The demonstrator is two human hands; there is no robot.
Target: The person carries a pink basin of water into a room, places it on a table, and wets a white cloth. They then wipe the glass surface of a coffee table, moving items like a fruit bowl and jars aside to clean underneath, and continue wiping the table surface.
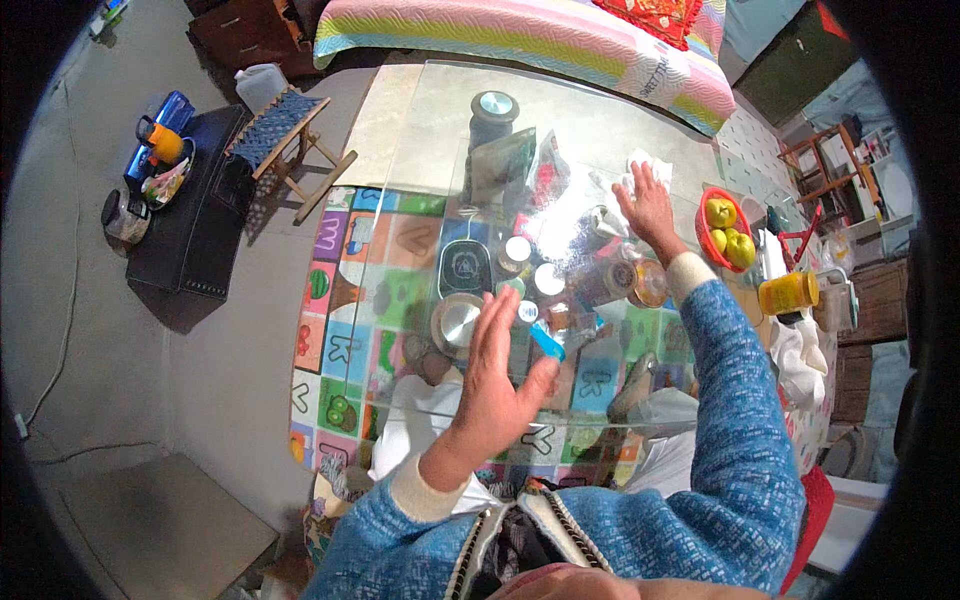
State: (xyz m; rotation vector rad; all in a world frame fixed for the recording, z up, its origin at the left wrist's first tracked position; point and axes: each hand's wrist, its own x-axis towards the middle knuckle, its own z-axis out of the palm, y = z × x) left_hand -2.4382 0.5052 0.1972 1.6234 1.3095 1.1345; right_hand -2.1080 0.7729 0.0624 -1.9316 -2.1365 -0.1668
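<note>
My right hand point(649, 210) reaches forward over the clear glass tabletop point(397, 300), holding a crumpled white cloth or tissue point(658, 166) beneath its spread fingers. My left hand point(496, 375) is open and empty near the front of the glass, thumb apart from the fingers. Just past its thumb lies a bright blue strip point(547, 342). Beyond the left fingertips are small jars with white lids point(550, 280) and a round metal lid point(459, 322). Toward my right wrist are amber-brown jars point(649, 283). Glare hides whether these things sit on or under the glass.
A dark flask point(493, 124) stands toward the far side, by plastic pouches point(549, 172). At right are a red basket point(703, 232) of yellow-green fruit and a yellow jar point(787, 293). A folding stool point(279, 127) and black box point(195, 247) stand left; a bed point(480, 37) lies beyond.
</note>
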